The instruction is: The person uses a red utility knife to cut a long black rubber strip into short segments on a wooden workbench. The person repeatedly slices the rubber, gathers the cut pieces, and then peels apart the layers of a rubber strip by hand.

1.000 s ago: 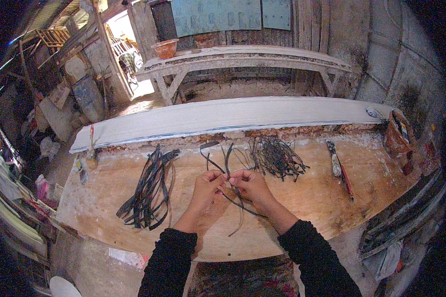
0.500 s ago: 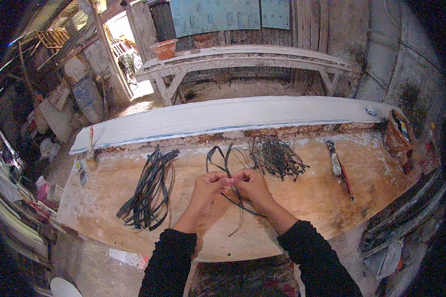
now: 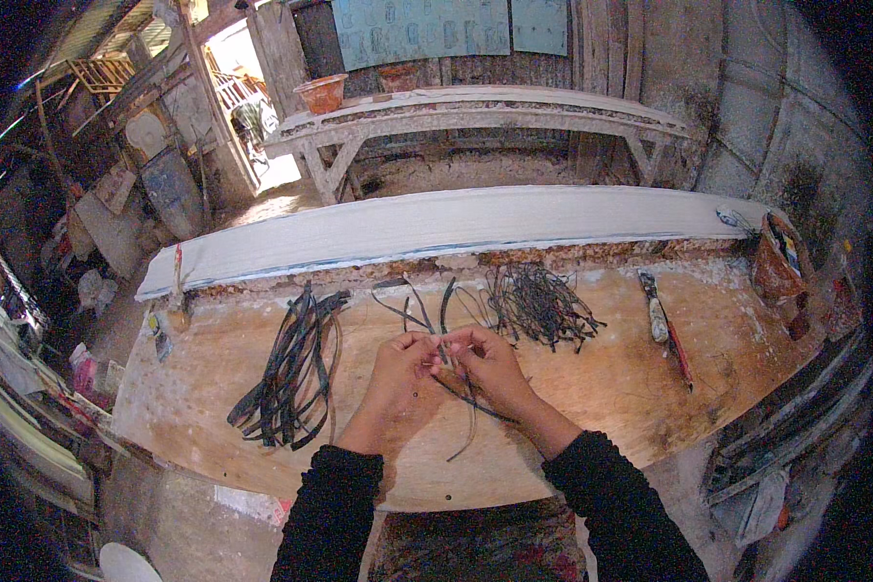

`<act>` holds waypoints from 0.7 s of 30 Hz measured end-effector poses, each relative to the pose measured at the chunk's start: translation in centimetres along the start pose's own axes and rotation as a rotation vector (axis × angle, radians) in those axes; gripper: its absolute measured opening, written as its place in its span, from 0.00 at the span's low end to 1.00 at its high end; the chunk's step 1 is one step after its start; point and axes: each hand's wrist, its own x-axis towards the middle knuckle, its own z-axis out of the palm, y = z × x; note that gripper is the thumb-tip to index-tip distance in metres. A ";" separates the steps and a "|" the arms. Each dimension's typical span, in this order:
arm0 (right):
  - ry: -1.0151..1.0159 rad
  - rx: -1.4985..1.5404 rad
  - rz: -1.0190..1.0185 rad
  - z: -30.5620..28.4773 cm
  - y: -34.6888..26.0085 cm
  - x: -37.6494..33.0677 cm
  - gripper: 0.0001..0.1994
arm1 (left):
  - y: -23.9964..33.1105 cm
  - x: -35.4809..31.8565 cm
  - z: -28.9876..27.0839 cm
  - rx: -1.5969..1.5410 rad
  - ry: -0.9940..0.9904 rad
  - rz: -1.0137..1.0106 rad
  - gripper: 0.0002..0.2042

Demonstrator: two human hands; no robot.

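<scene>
My left hand (image 3: 401, 376) and my right hand (image 3: 492, 371) meet over the middle of the wooden board (image 3: 233, 466), fingers pinched close together. Between them they grip thin, flat black strips (image 3: 446, 303); the ends stick out above the fingers and trail below onto the board. The exact hold is hidden by the fingertips. To the left of my left hand lies a loose bundle of longer, wider black strips (image 3: 291, 373). Beyond my right hand is a tangled pile of thin, short black strips (image 3: 545, 308).
Along the board's far side runs a long white slab (image 3: 436, 218). A whitened tool handle (image 3: 656, 315) and a red, pen-like stick (image 3: 681, 361) lie at the right. A brown container (image 3: 778, 262) stands at the far right. Behind is a bench (image 3: 495, 116) with clay pots (image 3: 322, 94).
The strip ends above my fingers have spread apart; one now points out to the left where a loop stood before. My fingers have shifted slightly, and both hands stay in the same place.
</scene>
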 end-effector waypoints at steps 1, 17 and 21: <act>0.004 -0.089 -0.083 0.0 -0.1 0.0 0.07 | 0.1 0.0 0.0 -0.010 0.011 -0.010 0.06; 0.000 -0.429 -0.394 -0.1 -0.9 -0.4 0.08 | 0.5 -0.1 -0.2 -0.102 -0.057 -0.074 0.07; -0.002 -0.436 -0.388 -0.1 -0.5 -0.3 0.08 | 0.3 0.0 -0.5 -0.087 -0.060 -0.077 0.07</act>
